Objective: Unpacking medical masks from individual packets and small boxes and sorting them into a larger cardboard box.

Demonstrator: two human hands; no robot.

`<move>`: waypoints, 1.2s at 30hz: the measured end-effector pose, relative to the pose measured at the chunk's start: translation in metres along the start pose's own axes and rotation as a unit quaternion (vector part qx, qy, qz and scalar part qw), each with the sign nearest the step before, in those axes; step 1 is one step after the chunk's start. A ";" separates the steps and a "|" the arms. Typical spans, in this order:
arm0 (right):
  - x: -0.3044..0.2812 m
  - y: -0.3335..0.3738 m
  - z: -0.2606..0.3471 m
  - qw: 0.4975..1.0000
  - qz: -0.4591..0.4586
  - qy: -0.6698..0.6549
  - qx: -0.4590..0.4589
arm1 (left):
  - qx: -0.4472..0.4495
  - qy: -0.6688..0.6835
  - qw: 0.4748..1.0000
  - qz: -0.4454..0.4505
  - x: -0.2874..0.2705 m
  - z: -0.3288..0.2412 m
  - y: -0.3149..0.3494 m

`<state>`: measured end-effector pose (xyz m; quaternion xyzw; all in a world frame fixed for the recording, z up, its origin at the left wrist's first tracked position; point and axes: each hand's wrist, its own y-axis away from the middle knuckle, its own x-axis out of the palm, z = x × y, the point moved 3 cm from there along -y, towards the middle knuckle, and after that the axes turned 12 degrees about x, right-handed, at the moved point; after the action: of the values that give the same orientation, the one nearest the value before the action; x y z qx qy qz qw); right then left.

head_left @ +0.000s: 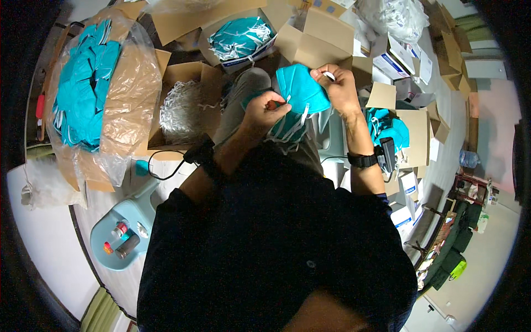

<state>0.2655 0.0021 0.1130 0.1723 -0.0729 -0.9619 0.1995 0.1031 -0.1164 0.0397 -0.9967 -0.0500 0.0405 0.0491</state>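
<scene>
A: What is there at the lower left?
B: A pale blue plastic seat (101, 261); on it, a clear bottle (118, 229) with some red on it; a dark cylinder (127, 247) near that; a small orange-red piece (108, 247); a crumpled white scrap (142, 229).
A: And farther round that side?
B: An olive curtain (99, 311) by the bottom rim; a bulging white sack (52, 188) above it; a red handle (40, 106) higher up.
A: The right?
B: A bluish, clear water bottle (469, 159); lower down, a cluttered rack (442, 235); dark green bags (463, 240) beside it; a bright green item (458, 270) there too.
</scene>
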 end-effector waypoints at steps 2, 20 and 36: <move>-0.001 0.001 0.003 1.000 -0.012 -0.020 -0.001 | 0.004 0.023 1.000 -0.004 0.002 0.003 -0.001; -0.007 0.000 -0.005 0.994 -0.099 -0.039 0.030 | -0.161 0.311 0.932 0.095 0.006 -0.005 -0.004; -0.024 -0.021 -0.051 0.990 -0.138 -0.008 0.026 | -0.026 0.153 0.975 0.158 -0.002 -0.077 -0.005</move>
<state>0.2971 0.0277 0.0689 0.1781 -0.0756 -0.9793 0.0600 0.1071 -0.1194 0.1170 -0.9873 0.1156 -0.1066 0.0235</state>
